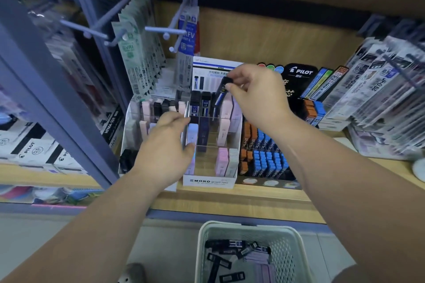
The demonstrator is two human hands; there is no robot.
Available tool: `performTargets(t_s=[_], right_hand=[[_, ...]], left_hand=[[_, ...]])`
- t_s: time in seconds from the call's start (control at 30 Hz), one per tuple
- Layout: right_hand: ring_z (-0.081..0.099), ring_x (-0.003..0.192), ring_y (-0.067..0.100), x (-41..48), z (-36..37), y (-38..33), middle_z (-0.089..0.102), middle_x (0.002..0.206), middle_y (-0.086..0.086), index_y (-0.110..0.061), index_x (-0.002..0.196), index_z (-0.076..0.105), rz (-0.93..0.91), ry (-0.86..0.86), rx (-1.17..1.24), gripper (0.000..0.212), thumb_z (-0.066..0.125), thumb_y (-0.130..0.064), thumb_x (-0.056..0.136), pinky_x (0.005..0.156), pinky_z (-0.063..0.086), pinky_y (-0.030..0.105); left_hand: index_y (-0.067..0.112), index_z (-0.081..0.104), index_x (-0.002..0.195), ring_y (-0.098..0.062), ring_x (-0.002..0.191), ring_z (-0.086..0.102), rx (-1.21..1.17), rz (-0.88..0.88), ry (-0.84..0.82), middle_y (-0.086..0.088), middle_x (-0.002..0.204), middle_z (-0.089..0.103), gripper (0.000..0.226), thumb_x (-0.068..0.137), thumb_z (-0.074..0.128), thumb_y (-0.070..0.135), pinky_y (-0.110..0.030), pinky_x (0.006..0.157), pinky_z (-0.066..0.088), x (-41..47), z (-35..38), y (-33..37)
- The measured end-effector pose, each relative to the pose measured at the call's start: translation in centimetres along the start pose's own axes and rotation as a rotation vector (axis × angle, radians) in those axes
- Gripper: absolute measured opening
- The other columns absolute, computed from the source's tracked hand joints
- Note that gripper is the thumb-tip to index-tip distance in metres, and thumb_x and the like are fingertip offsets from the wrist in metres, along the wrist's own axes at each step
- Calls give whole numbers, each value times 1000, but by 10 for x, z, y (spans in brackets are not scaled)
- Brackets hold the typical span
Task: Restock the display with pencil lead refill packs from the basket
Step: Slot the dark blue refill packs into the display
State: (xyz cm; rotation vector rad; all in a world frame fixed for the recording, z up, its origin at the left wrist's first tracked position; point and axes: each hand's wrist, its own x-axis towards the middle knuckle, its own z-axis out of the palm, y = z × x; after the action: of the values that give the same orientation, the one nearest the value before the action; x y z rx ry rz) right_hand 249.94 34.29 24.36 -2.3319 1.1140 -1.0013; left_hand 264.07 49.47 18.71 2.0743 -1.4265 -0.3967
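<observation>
Pinched the seemingly light, rigid, slick refill pack [220,97] near its top with right hand [255,96]; touched display [209,182] with loose-fingered left hand [165,151].

MONO — white display front [208,181]; PILOT — black header card [301,72]; HFMA-50R on side box [112,125].

**One refill pack at the display, more in the basket**

A slim dark pack [221,94] with a blue label hangs tilted, pinched at its top by the right hand [255,92], with its lower end in the back row of the white MONO display [209,182], just beside two upright black packs [200,104]. Pale blue, navy, pink and grey packs stand in other compartments. Below the shelf edge, the pale perforated basket [248,227] holds loose packs [222,244] lying flat, dark and lilac
</observation>
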Motion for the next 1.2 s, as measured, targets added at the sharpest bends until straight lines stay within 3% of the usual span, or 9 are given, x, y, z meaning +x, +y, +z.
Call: performTargets(t_s=[0.23, 0.37, 0.63, 0.77, 0.9, 1.1, 1.2], right_hand=[[68, 79, 17, -2, 23, 12, 74, 83, -4, -20, 93, 76, -83, -28, -155, 10, 74, -19, 82, 72, 57, 36], [66, 79, 15, 0, 30, 11, 72, 86, -5, -23, 92, 78, -73, 29, -185, 12, 74, -21, 81, 70, 56, 34], [68, 81, 14, 4, 32, 7, 75, 87, -8, -25, 96, 78, -19, -13, -163, 13, 74, -23, 83, 74, 57, 34], [69, 84, 13, 4, 29, 7, 76, 91, -7, -23, 98, 78, -4, -18, -143, 15, 75, -23, 84, 76, 57, 34], [69, 83, 12, 3, 27, 7, 76, 91, -7, -23, 98, 78, -2, -29, -147, 15, 75, -23, 84, 76, 57, 34], [67, 81, 19, 3, 29, 3, 74, 89, -5, -24, 90, 79, -48, -64, -290, 11, 69, -21, 86, 68, 56, 34], [66, 80, 20, 9, 30, 1, 73, 87, -5, -25, 85, 78, -25, -123, -363, 12, 66, -22, 86, 68, 57, 34]], left_hand=[[18, 43, 148, -13, 132, 43, 4, 9, -18, 10, 152, 32, 60, 93, 64, 20, -31, 106, 40, -2, -1, -3], [18, 41, 149, -13, 123, 51, -17, 7, -29, 10, 153, 30, 61, 93, 63, 20, -26, 103, 40, -2, 0, -2], [17, 41, 149, -17, 100, 58, -37, -9, -41, 9, 152, 29, 61, 93, 63, 21, -32, 102, 44, -2, 0, -1], [17, 40, 150, -17, 100, 58, -28, 1, -39, 8, 152, 29, 62, 93, 63, 22, -31, 102, 43, -1, 1, -2], [16, 43, 148, -16, 117, 55, -30, 17, -31, 7, 151, 31, 61, 92, 64, 22, -32, 102, 43, -2, 1, -2], [17, 40, 150, -16, 97, 58, -23, 7, -44, 9, 152, 28, 63, 92, 64, 24, -33, 99, 46, -2, 1, -1], [18, 41, 149, -14, 113, 54, -29, 16, -33, 10, 151, 29, 62, 91, 64, 25, -31, 99, 45, -4, 0, -1]])
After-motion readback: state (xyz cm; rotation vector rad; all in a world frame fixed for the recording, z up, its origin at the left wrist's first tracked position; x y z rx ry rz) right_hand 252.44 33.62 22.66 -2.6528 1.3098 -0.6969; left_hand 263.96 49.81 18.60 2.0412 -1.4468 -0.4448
